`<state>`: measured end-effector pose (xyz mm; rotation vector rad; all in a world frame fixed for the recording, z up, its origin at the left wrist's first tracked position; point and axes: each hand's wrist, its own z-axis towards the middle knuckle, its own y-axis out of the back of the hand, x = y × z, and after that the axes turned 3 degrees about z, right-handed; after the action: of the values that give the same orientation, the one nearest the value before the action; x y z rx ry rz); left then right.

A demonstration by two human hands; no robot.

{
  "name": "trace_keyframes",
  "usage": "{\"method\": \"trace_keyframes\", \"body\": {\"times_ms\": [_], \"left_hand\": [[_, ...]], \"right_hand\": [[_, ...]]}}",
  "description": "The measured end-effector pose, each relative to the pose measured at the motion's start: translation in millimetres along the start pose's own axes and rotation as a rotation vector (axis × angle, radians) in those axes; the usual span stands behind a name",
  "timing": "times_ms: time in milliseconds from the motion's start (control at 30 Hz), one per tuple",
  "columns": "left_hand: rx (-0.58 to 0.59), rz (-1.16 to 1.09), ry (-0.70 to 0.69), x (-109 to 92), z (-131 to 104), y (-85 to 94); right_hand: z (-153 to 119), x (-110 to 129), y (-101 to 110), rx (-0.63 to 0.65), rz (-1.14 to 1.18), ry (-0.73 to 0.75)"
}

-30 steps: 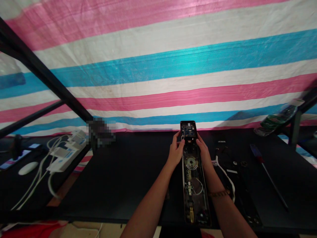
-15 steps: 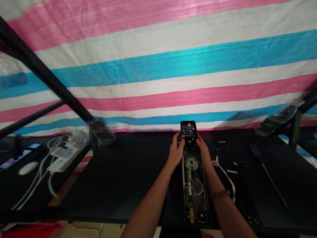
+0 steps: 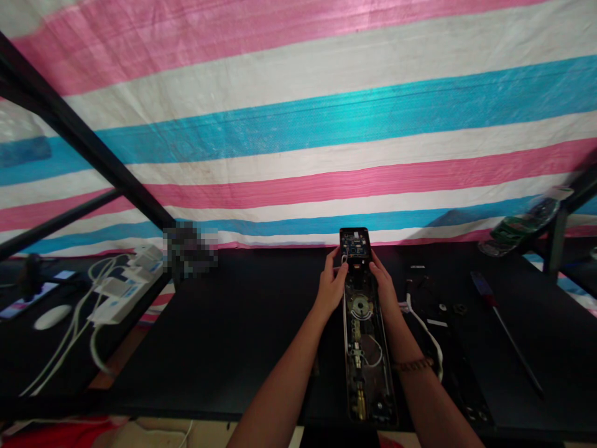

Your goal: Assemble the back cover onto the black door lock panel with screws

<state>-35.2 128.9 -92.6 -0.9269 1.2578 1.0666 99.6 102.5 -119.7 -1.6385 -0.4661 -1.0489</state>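
A long, narrow black housing [image 3: 366, 379] lies lengthwise in front of me, its inside exposed with brass-coloured parts, a round metal part and thin white wires. A dark blue circuit board [image 3: 354, 243] sits in its far end. My left hand [image 3: 333, 283] grips the left edge near the board, thumb by a small white wire. Gripping the right edge at the same height is my right hand [image 3: 383, 283], its thumb on the rim. The undersides of the fingers are hidden.
A screwdriver [image 3: 508, 333], a white cable [image 3: 430, 336] and small loose parts [image 3: 437, 323] lie right on the black table [image 3: 224, 348]. A plastic bottle [image 3: 525, 223] is back right. Leftward are a power strip [image 3: 124, 298], cables and a white mouse [image 3: 53, 317].
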Motion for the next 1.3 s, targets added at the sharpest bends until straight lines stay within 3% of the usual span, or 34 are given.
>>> {"method": "trace_keyframes", "body": {"times_ms": [1300], "left_hand": [[-0.002, 0.004, -0.014, 1.4, 0.6, -0.5]], "right_hand": [[-1.4, 1.7, -2.4, 0.012, 0.016, -0.006]]}}
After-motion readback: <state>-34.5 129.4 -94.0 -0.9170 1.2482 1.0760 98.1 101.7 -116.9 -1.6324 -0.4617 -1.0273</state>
